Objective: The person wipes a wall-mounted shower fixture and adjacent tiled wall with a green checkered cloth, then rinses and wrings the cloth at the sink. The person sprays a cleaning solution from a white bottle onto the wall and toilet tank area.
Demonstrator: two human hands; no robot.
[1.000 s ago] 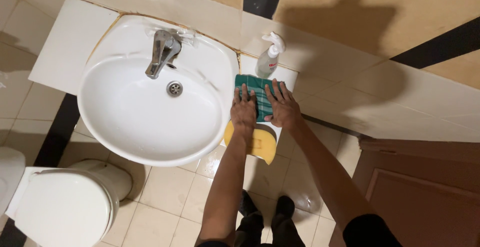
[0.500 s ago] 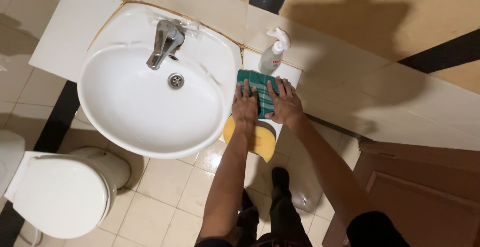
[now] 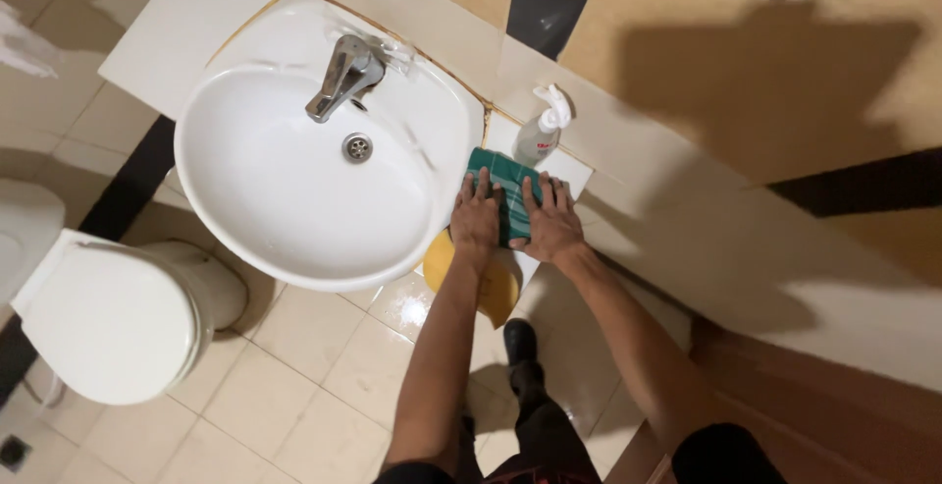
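Both my hands press flat on a folded green cloth [image 3: 505, 189] that lies on the white ledge [image 3: 569, 172] just to the right of the sink [image 3: 294, 189]. My left hand [image 3: 477, 217] rests on the cloth's edge nearest the sink, fingers spread and stretched out, palm down, gripping nothing. My right hand [image 3: 551, 221] lies on the cloth's far side from the sink, likewise open and flat, fingers pointing toward the wall. The cloth shows between my two hands and past my fingertips.

A yellow cloth [image 3: 491, 283] hangs off the ledge's front edge, beside the sink's rim and partly under my left wrist. A white spray bottle [image 3: 542, 131] stands on the ledge just behind the green cloth, close to the wall and right of the sink. The metal tap [image 3: 343, 77] sits at the back of the sink, above the drain [image 3: 357, 147]. A white toilet [image 3: 108, 317] stands on the tiled floor well to the left of the sink and below it.
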